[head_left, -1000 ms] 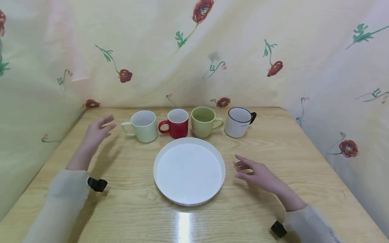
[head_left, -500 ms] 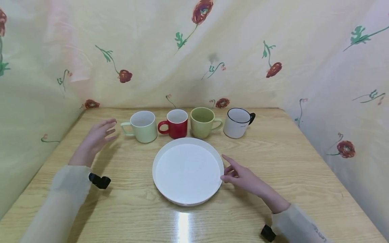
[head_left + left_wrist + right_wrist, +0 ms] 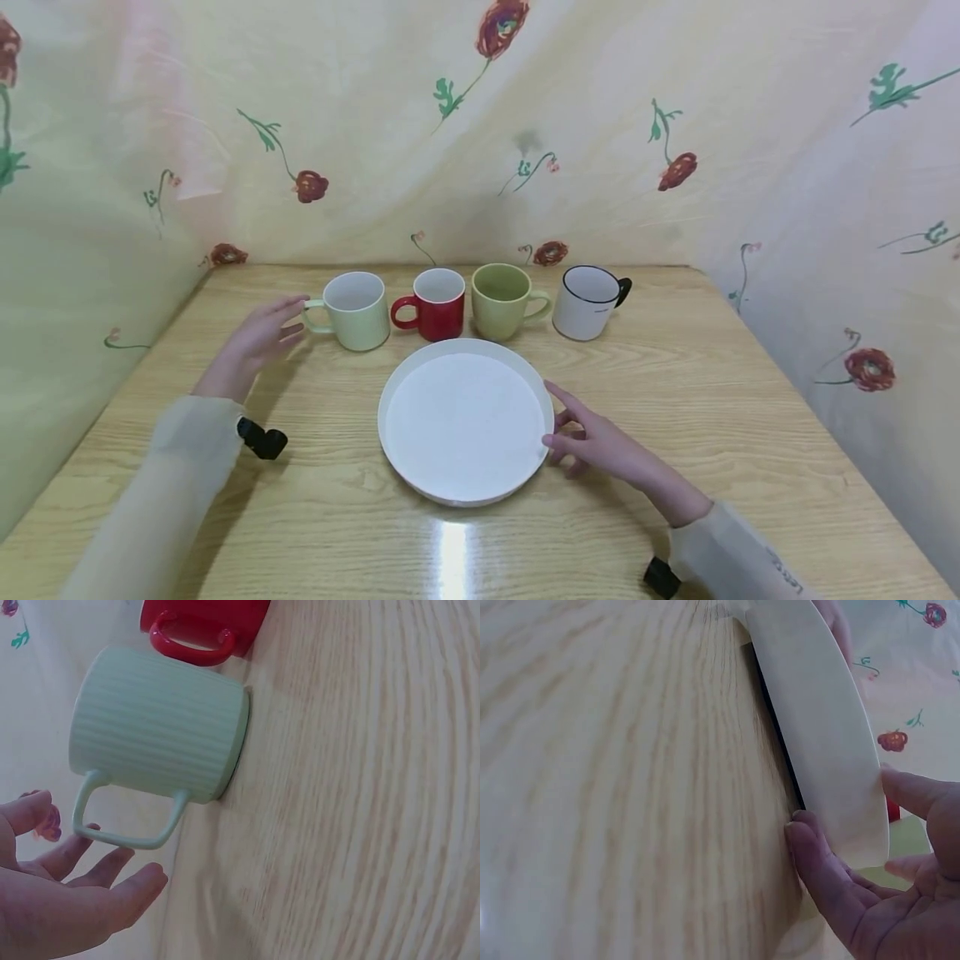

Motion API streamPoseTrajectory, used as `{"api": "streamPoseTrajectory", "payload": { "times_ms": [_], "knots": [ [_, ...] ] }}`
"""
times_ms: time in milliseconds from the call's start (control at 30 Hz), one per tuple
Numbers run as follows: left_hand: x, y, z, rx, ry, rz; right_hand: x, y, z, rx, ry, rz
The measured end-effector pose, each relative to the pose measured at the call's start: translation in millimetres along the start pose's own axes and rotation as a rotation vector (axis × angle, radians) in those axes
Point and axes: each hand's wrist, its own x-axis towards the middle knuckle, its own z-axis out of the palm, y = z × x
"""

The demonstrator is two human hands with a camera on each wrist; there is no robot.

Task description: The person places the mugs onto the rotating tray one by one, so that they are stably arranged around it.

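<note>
My left hand (image 3: 258, 340) is at the handle of a pale green mug (image 3: 358, 312). In the left wrist view its fingertips (image 3: 112, 862) lie against the ribbed mug's handle (image 3: 124, 840), thumb apart and fingers loosely bent. At the right side of a round white tray (image 3: 465, 425), my right hand (image 3: 600, 446) pinches the edge. Its thumb is on the rim and other fingers are low by the base, as the right wrist view shows around the tray wall (image 3: 817, 727). The tray lies on the wooden table (image 3: 315, 500); its inside bears nothing.
A red mug (image 3: 440, 307), an olive green mug (image 3: 501, 302) and a white mug (image 3: 587, 304) with a black rim and handle stand in a row behind the tray. A flower-patterned cloth (image 3: 360, 125) hangs at the back and sides.
My left hand has moved right to the pale green mug's handle. My right hand has moved left onto the tray's edge and taken hold of it. The mugs and tray have stayed put.
</note>
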Motion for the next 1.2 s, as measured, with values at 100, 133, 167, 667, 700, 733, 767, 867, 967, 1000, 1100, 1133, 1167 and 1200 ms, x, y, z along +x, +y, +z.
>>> {"api": "streamPoseTrajectory", "payload": {
  "times_ms": [100, 133, 167, 667, 700, 733, 767, 867, 967, 1000, 1100, 1133, 1167, 1200],
  "knots": [
    [0.8, -2.9, 0.6, 0.018, -0.002, 0.004, 0.5, -0.2, 0.1, 0.014, -0.016, 0.008],
    [0.9, -3.9, 0.8, 0.026, -0.001, 0.009, 0.6, -0.3, 0.1, 0.020, -0.020, 0.010],
    [1.0, -5.0, 0.8, 0.032, -0.002, 0.014, 0.7, -0.3, 0.2, 0.023, -0.024, 0.011],
    [-6.6, -14.8, -0.6, 0.117, 0.003, 0.102, 1.8, 1.2, -0.4, 0.021, -0.087, 0.022],
    [-8.4, -14.6, 0.5, 0.161, 0.019, 0.106, 2.1, 1.3, -0.5, 0.017, -0.089, 0.021],
    [-9.8, -14.3, 2.1, 0.213, 0.030, 0.116, 2.3, 1.3, -0.5, 0.014, -0.091, 0.019],
    [-11.3, -14.1, 3.3, 0.276, 0.037, 0.126, 2.4, 1.1, -0.4, 0.012, -0.091, 0.016],
    [-14.8, -13.9, 10.1, 0.441, 0.069, 0.174, 2.5, 0.7, 0.2, 0.019, -0.096, 0.010],
    [-16.4, -13.9, 16.4, 0.552, 0.098, 0.237, 2.3, 0.3, 0.8, 0.041, -0.099, 0.003],
    [-16.6, -13.9, 18.5, 0.575, 0.115, 0.257, 2.3, 0.1, 0.9, 0.049, -0.101, 0.000],
    [-16.3, -14.5, 21.0, 0.621, 0.157, 0.298, 2.2, -0.5, 0.8, 0.057, -0.101, -0.010],
    [-16.1, -15.0, 21.9, 0.613, 0.164, 0.301, 2.2, -0.7, 0.7, 0.056, -0.098, -0.011],
    [-15.9, -15.5, 21.8, 0.609, 0.167, 0.300, 2.2, -0.8, 0.8, 0.053, -0.095, -0.009],
    [-15.7, -16.1, 21.9, 0.593, 0.166, 0.291, 2.1, -1.0, 0.7, 0.051, -0.094, -0.009]
  ]
}}
